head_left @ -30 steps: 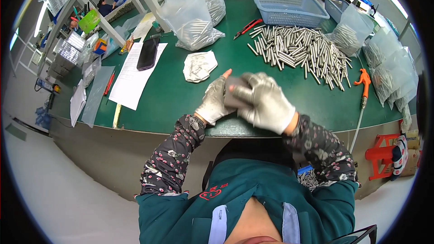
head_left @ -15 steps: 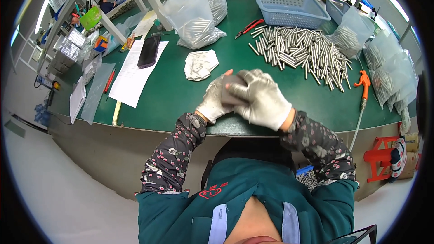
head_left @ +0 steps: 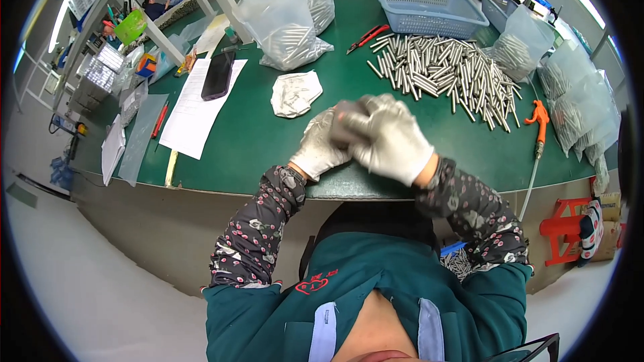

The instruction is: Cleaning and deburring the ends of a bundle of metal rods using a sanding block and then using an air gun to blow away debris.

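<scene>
My gloved left hand (head_left: pixel 316 151) and gloved right hand (head_left: pixel 396 141) meet over the table's near edge, both in white work gloves. A grey-brown flat pad (head_left: pixel 349 125) is between them, gripped under the curled fingers of my right hand. My left hand lies closed against the pad's left side; its fingers are mostly hidden, and whatever it holds is covered. A crumpled white cloth or glove (head_left: pixel 295 94) lies just beyond my left hand. To the far right of my hands spreads a heap of short metal pins (head_left: pixel 443 74).
Red-handled pliers (head_left: pixel 367 39) and a blue plastic basket (head_left: pixel 429 23) are by the pins. Bags of pins (head_left: pixel 287 43) stand at the back. An orange air gun (head_left: pixel 539 121) and more filled bags (head_left: pixel 578 104) lie right. Left are a phone (head_left: pixel 218 75), papers (head_left: pixel 191 117) and red pen (head_left: pixel 160 121).
My right hand has shifted slightly over the pad, which looks tilted and smeared by motion. My left hand stays almost in place. The whole view has moved a little.
</scene>
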{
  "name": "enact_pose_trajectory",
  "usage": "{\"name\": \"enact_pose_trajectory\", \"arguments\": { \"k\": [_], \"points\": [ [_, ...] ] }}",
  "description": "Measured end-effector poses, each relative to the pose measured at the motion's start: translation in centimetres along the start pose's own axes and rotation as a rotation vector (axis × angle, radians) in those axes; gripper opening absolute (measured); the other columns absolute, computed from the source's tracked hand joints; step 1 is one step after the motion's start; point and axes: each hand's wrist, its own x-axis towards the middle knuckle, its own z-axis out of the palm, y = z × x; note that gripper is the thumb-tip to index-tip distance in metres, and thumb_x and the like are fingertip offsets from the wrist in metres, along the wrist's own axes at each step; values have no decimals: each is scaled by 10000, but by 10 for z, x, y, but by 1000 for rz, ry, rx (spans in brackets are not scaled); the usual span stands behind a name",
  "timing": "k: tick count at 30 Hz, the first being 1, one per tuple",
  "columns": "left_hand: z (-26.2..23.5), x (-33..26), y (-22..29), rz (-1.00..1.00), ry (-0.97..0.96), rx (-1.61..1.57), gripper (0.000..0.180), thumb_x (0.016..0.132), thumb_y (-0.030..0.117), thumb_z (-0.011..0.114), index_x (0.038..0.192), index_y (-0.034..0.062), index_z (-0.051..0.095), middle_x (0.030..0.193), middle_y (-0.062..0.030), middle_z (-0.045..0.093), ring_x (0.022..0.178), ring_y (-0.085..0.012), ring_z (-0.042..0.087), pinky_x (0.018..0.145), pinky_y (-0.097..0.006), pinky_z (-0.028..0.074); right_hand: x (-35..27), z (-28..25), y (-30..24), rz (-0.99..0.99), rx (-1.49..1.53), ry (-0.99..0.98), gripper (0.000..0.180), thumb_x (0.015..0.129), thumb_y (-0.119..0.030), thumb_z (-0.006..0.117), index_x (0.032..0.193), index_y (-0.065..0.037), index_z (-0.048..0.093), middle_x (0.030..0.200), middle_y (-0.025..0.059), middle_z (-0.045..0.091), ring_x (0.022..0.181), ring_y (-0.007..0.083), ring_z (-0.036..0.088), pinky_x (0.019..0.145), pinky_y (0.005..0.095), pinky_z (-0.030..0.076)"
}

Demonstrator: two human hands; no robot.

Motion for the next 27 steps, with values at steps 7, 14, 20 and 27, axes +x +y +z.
{"name": "enact_pose_trajectory", "arguments": {
  "k": [7, 14, 20, 27],
  "points": [
    [0, 10, 0, 81, -40, 22, 831, 596, 24, 682, 1334, -26, 304, 1058, -94, 532, 967, -184, 519, 878, -302, 425, -3, 0, 11, -1, 86, -21, 228, 672, -231, 609, 878, -152, 666, 882, 155, 565, 863, 300, 544, 725, 407, 433],
    [3, 1, -4, 97, 16, 90, 788, 565, 163, 722, 1275, 30, 408, 1114, -159, 538, 1047, -306, 521, 931, -357, 403, -8, 3, 11, -23, 130, 33, 141, 692, -238, 621, 799, -153, 660, 863, 137, 572, 797, 288, 552, 698, 392, 434],
    [0, 3, 7, 11, -29, 7, 738, 561, 146, 719, 1236, 26, 447, 1105, -156, 550, 1050, -306, 524, 924, -363, 412, -6, -5, 11, 32, 67, 35, 132, 713, -238, 611, 787, -136, 650, 809, 118, 541, 813, 292, 542, 693, 399, 426],
    [1, 2, -1, 78, 29, 105, 670, 583, 161, 709, 1204, 63, 479, 1038, -136, 565, 1010, -295, 535, 895, -362, 427, -4, -4, 6, -82, 71, 63, 172, 717, -291, 605, 800, -149, 654, 835, 126, 538, 797, 277, 533, 704, 396, 407]
  ]
}}
